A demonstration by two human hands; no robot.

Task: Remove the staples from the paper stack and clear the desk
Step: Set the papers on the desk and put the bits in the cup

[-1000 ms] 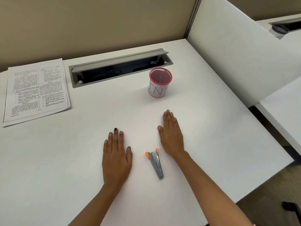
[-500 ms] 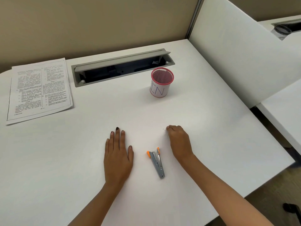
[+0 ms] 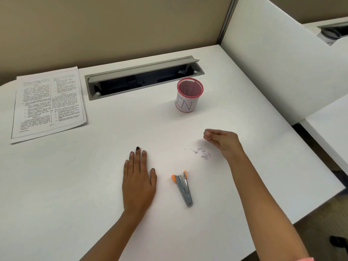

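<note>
My left hand (image 3: 138,182) rests flat on the white desk (image 3: 75,185), fingers straight. A grey staple remover with orange tips (image 3: 183,189) lies just right of it, touching neither hand. A small heap of pulled staples (image 3: 200,153) lies beyond the remover. My right hand (image 3: 223,141) hovers just above and right of that heap, fingertips bunched in a pinch, seemingly on a few staples too small to make out. The printed paper stack (image 3: 48,103) lies at the far left of the desk.
A pink mesh cup with a white label (image 3: 189,96) stands behind the staples. An open grey cable tray (image 3: 143,78) is set into the desk at the back. A white divider panel (image 3: 282,63) borders the right side, and the desk edge runs at lower right.
My right hand went from lying flat, to curling its fingers, to lifting off to the right in a pinch, uncovering the staple heap. The left hand and remover stayed put.
</note>
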